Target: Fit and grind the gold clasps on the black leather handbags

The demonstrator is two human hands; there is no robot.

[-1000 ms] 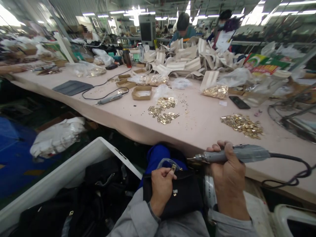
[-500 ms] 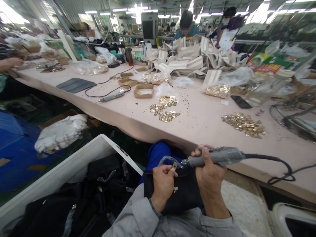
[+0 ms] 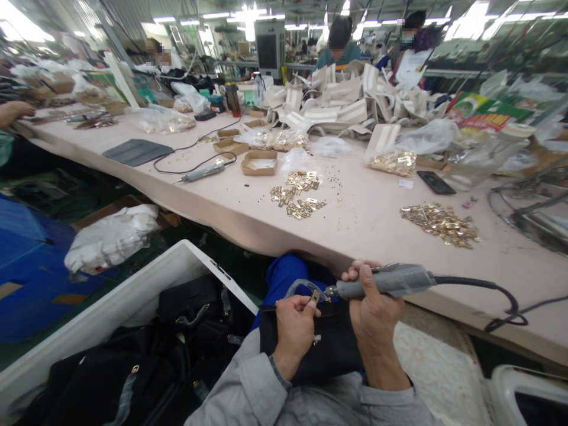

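A black bag (image 3: 332, 343) rests on my lap, with a small metal fitting on its front. My left hand (image 3: 295, 328) is closed over the bag's upper edge, pinching a small gold metal plate (image 3: 315, 296) between thumb and fingers. In my right hand (image 3: 375, 313) lies a grey electric screwdriver (image 3: 390, 281), its cable running off to the right. The screwdriver's tip points left and is at or very close to the gold plate; whether they touch I cannot tell. A clear plastic strip (image 3: 299, 285) loops up behind the plate.
Gold plates (image 3: 304, 195) lie in piles on the long table (image 3: 248, 219), with another pile (image 3: 439, 223) at right. A second electric screwdriver (image 3: 202, 171), small cardboard boxes (image 3: 260, 163) and a phone (image 3: 436, 182) lie there too. To my left stands a white bin (image 3: 186, 254) of black bags.
Both hands, the bag and the screwdriver keep nearly the same pose. The whole view has shifted very slightly.
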